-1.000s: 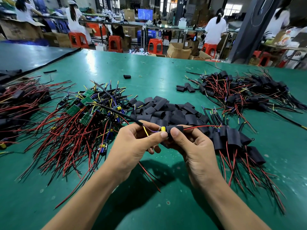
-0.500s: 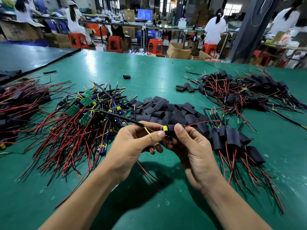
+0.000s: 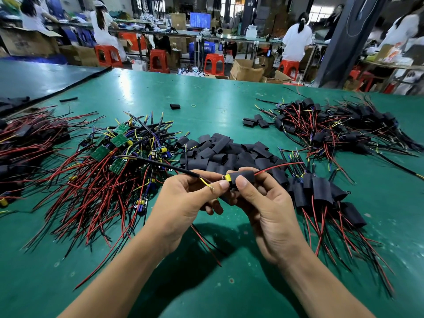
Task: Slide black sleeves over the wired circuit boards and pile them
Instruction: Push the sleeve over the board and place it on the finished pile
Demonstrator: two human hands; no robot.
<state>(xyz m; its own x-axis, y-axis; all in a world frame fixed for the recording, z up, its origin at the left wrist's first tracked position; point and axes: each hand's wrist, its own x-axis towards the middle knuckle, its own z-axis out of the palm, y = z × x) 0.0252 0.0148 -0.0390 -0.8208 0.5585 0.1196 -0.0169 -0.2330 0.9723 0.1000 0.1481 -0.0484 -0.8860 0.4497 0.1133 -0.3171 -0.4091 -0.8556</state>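
Above the green table [image 3: 206, 283], my right hand [image 3: 263, 203] pinches a black sleeve [image 3: 244, 176] that covers most of a wired circuit board; only the board's yellow end [image 3: 228, 178] shows. My left hand [image 3: 185, 200] pinches that board's yellow and black wires [image 3: 204, 181] at the sleeve's left mouth. A red wire leaves the sleeve's right end. Bare green boards with red wires lie piled at left [image 3: 110, 157]. Loose black sleeves [image 3: 224, 152] are heaped behind my hands. Sleeved boards [image 3: 321, 191] lie at right.
A second heap of sleeved boards [image 3: 332, 129] lies at the far right, and another wire bundle [image 3: 25, 143] at the far left. A stray sleeve [image 3: 175, 106] rests mid-table. People sit on red stools [image 3: 158, 60] beyond the table's far edge.
The sleeve has slid further left over the board, now covering all but its yellow end. Both hands have risen slightly and stayed together.
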